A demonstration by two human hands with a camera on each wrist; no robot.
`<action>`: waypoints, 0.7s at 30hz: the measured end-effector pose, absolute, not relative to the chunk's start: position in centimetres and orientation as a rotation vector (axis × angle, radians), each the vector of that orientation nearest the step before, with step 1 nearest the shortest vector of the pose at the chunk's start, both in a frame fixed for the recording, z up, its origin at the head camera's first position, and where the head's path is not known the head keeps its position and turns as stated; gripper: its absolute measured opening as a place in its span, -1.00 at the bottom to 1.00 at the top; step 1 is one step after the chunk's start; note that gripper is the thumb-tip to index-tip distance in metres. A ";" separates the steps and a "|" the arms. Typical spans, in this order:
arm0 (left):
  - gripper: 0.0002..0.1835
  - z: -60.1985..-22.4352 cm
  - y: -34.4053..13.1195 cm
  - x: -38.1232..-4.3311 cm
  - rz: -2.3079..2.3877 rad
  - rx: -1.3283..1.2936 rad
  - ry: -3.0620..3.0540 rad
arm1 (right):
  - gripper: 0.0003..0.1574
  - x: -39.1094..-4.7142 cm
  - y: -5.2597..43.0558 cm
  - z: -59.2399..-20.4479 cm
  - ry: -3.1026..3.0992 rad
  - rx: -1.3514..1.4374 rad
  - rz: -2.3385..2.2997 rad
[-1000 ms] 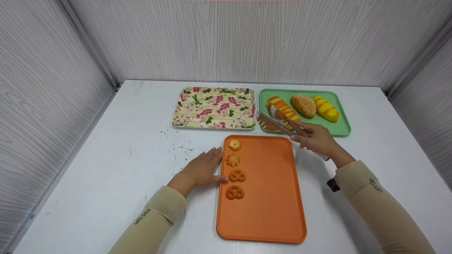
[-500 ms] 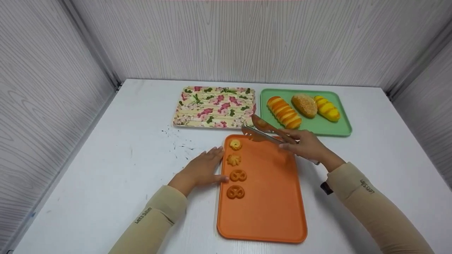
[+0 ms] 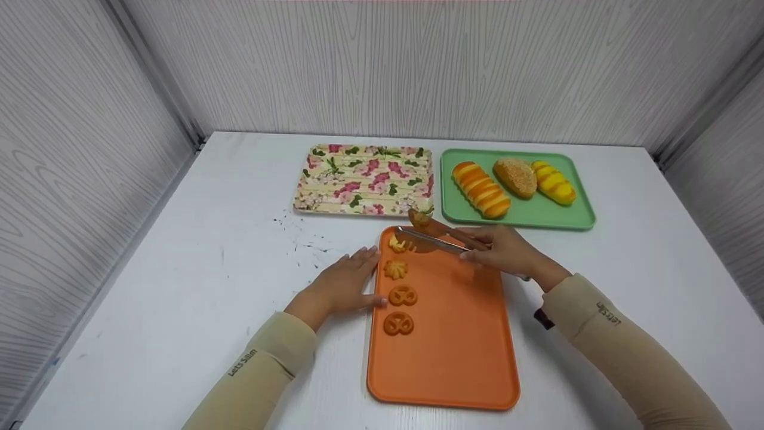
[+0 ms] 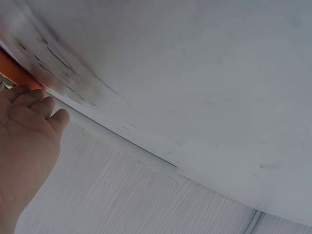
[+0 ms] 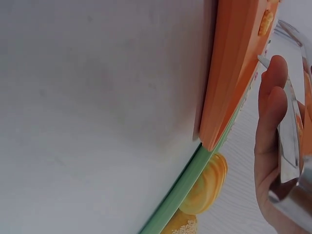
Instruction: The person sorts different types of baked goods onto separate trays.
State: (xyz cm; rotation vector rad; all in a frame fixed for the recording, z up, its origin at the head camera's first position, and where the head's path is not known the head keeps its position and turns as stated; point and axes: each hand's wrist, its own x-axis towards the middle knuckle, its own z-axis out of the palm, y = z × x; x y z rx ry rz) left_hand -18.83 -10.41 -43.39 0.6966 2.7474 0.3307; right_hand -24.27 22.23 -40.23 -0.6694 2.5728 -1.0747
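Note:
My right hand (image 3: 507, 251) grips a pair of metal tongs (image 3: 456, 235) by the arms, thumb on one side. The spread tong ends hang over the top left corner of the orange tray (image 3: 453, 358), overlapping a yellow round cookie (image 3: 394, 243) and partly hiding it. Below it in the same column lie a flower-shaped cookie (image 3: 396, 269) and two pretzel-shaped cookies (image 3: 403, 295). My left hand (image 3: 337, 286) lies at the tray's left edge, fingers extended, its thumb over the rim. In the right wrist view, the tongs (image 5: 290, 141) run along the fingers.
A flowered tray (image 3: 364, 179) stands at the back middle. Right of it, a green tray (image 3: 537, 216) holds a striped bread roll (image 3: 480, 190), a seeded bun (image 3: 515, 177) and a yellow scored loaf (image 3: 553, 183). A pale panel wall (image 3: 382, 71) rises behind the table.
My right hand has moved the tongs left and toward me, from over the striped roll on the green tray to the orange tray's top left corner. My left hand has stayed in place.

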 end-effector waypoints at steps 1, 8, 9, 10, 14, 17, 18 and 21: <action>0.04 -43.4 -10.4 -18.8 0.332 0.696 2.746 | -0.36 -24.3 22.1 -40.2 2.565 -0.667 -1.076; 0.04 -43.3 -10.4 -18.8 0.340 0.691 2.742 | -0.36 -24.5 21.2 -40.2 2.553 -0.734 -1.061; 0.04 -43.4 -10.4 -18.8 0.336 0.688 2.741 | -0.36 -24.5 21.0 -40.3 2.550 -0.738 -1.063; 0.04 -43.4 -10.4 -18.9 0.335 0.687 2.741 | -0.35 -24.5 20.9 -40.4 2.543 -0.739 -1.069; 0.04 -43.6 -10.4 -18.9 0.326 0.690 2.744 | -0.33 -24.6 20.5 -40.8 2.545 -0.753 -1.063; 0.04 -43.4 -10.4 -18.9 0.330 0.697 2.748 | -0.33 -24.7 20.2 -41.0 2.559 -0.797 -1.056; 0.04 -43.3 -10.4 -18.8 0.328 0.700 2.749 | -0.33 -24.7 20.1 -41.0 2.565 -0.813 -1.053; 0.04 -43.1 -10.3 -18.7 0.329 0.702 2.748 | -0.33 -24.8 19.9 -41.1 2.574 -0.860 -1.049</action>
